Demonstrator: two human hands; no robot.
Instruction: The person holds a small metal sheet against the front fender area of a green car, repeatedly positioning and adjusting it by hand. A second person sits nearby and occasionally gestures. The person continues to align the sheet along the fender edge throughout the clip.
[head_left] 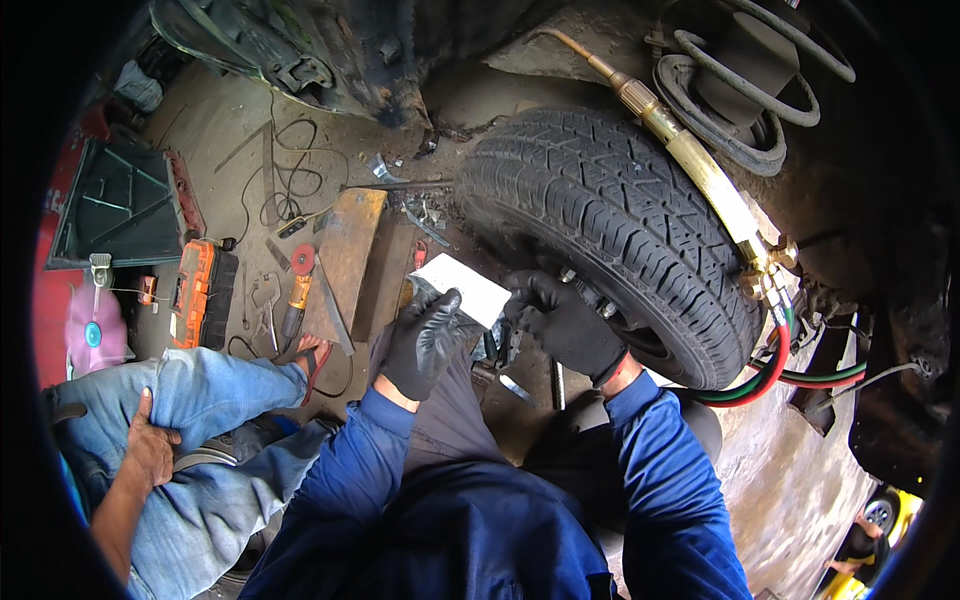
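My left hand (425, 345), in a black glove, grips a small white rectangular sheet (465, 285) with the thumb on top. Whether the sheet is paper or thin metal I cannot tell. At its right edge my right hand (568, 325), also black-gloved, has its fingers curled and pinches the corner. Just beyond the right hand leans a big knobbly tyre (620, 220) on its wheel. A brass gas torch (705, 180) with red and green hoses (775, 365) lies across the tyre's right side.
To my left sits another person in jeans (200, 400), one hand (150, 450) on a knee. An angle grinder (297, 300), a rusty metal plate (350, 255), an orange-and-black toolbox (195, 295), a pink fan (95, 330) and cables (290, 165) are on the left. A coil spring (745, 90) is at upper right.
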